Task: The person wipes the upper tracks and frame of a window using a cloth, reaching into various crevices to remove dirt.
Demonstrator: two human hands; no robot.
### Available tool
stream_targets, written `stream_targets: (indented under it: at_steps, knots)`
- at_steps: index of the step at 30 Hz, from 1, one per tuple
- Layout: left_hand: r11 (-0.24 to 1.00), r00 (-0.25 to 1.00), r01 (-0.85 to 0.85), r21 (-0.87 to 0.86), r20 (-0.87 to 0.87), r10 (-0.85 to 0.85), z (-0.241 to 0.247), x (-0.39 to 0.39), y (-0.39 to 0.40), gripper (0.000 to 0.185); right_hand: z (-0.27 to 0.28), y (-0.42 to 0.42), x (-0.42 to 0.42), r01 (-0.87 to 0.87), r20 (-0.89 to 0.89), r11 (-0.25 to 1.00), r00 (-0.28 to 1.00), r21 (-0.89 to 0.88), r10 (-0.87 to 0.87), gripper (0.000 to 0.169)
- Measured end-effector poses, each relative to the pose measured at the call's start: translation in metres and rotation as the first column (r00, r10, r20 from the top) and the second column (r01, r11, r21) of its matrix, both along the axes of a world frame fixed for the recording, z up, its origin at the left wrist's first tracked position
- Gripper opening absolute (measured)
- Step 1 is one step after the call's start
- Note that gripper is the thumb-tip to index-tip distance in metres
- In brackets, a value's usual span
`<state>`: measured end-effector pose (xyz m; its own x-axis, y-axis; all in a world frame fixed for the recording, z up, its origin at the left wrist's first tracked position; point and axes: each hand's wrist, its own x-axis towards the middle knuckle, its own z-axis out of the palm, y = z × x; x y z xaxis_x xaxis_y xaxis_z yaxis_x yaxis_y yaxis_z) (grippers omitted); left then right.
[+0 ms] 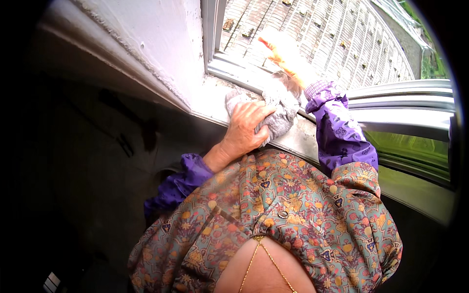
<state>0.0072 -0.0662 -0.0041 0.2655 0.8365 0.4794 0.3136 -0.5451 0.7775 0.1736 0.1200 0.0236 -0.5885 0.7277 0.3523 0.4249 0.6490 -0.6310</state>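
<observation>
My left hand (247,124) is curled over a crumpled grey cloth (284,113) on the window sill (298,135). Its fingers and thumb press into the near part of the cloth. My right hand (284,56) reaches past the window frame, over the outside edge. Strong sunlight washes out most of it, so whether its fingers hold anything is unclear. The cloth's far folds lie against the frame, close below the right wrist. Purple patterned sleeve covers (342,128) are on both forearms.
The metal window frame (234,71) runs along the sill, with a sliding sash (403,111) at the right. A white wall (157,40) rises at the left. Outside lies a tiled roof (311,33) with several small lumps on it. The floor at lower left is dark.
</observation>
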Motion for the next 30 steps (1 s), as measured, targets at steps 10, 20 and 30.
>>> stream_targets:
  at_steps: [10, 20, 30]
  knots:
    - [1.000, 1.000, -0.018, 0.016, -0.011, 0.018, -0.007, -0.004, 0.004, 0.045, -0.019, -0.030, 0.009, 0.055, 0.152, 0.998, 0.987, -0.034, -0.050, 0.025]
    - [1.000, 1.000, -0.026, 0.013, -0.001, 0.026, -0.008, 0.004, 0.004, 0.048, -0.032, -0.018, -0.041, 0.111, 0.397, 0.954, 0.918, -0.277, 0.008, 0.019]
    - [1.000, 0.999, -0.015, 0.006, 0.034, 0.015, -0.011, 0.002, 0.001, 0.044, -0.039, -0.020, -0.009, -0.109, 0.490, 0.950, 0.870, 0.293, -0.051, 0.021]
